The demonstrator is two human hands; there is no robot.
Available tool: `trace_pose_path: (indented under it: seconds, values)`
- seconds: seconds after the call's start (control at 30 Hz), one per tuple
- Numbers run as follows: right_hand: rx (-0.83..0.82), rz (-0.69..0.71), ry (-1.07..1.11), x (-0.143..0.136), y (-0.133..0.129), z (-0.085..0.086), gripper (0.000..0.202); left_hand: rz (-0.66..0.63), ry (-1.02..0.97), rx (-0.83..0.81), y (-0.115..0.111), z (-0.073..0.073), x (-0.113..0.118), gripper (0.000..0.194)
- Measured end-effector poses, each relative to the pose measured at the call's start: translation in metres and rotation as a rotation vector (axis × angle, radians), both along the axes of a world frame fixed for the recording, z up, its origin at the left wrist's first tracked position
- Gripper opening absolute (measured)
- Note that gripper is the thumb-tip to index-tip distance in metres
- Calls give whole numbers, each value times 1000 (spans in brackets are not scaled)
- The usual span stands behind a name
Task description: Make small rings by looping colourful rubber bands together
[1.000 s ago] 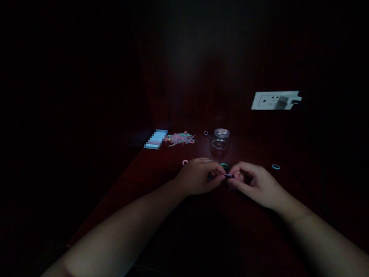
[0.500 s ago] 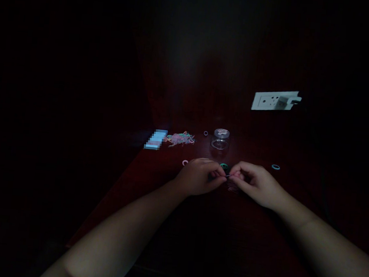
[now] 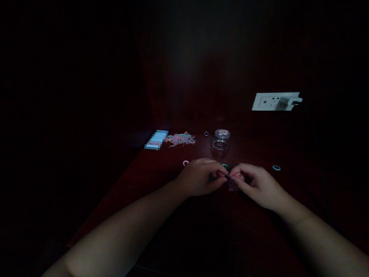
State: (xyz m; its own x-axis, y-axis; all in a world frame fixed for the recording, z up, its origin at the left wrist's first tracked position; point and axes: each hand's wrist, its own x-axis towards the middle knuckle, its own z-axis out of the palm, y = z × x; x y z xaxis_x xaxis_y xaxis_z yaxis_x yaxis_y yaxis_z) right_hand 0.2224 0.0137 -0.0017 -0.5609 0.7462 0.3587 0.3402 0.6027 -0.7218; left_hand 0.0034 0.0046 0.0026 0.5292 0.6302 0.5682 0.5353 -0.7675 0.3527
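Observation:
Near the middle of the dark red table, my left hand (image 3: 203, 177) and my right hand (image 3: 254, 184) meet fingertip to fingertip. Both are pinched on a small, thin purplish band (image 3: 228, 176), mostly hidden by the fingers. Just below the fingertips lie some thin pinkish bands (image 3: 233, 187). A green ring (image 3: 225, 166) shows behind the hands, partly covered. A pink ring (image 3: 186, 163) lies beside the back of my left hand.
A lidded clear jar (image 3: 220, 143) stands behind the hands. To its left are a small ring (image 3: 206, 133), a pile of colourful bands (image 3: 182, 139) and a lit, pixelated screen (image 3: 157, 140). A teal ring (image 3: 276, 168) lies right. A socket (image 3: 275, 102) is on the wall.
The fingertips of my two hands have come slightly closer together, and less of the band shows between them. The rest of the scene has barely shifted.

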Motion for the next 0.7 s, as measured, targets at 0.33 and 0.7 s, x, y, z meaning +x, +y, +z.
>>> trace_pose_path:
  seconds: [0.33, 0.7]
  values:
    - [19, 4, -22, -1, -2, 3, 19, 7, -15, -24, -1, 0, 0, 7]
    - [25, -13, -70, 1, -1, 6, 21, 15, 2, -20, -2, 2, 0, 8]
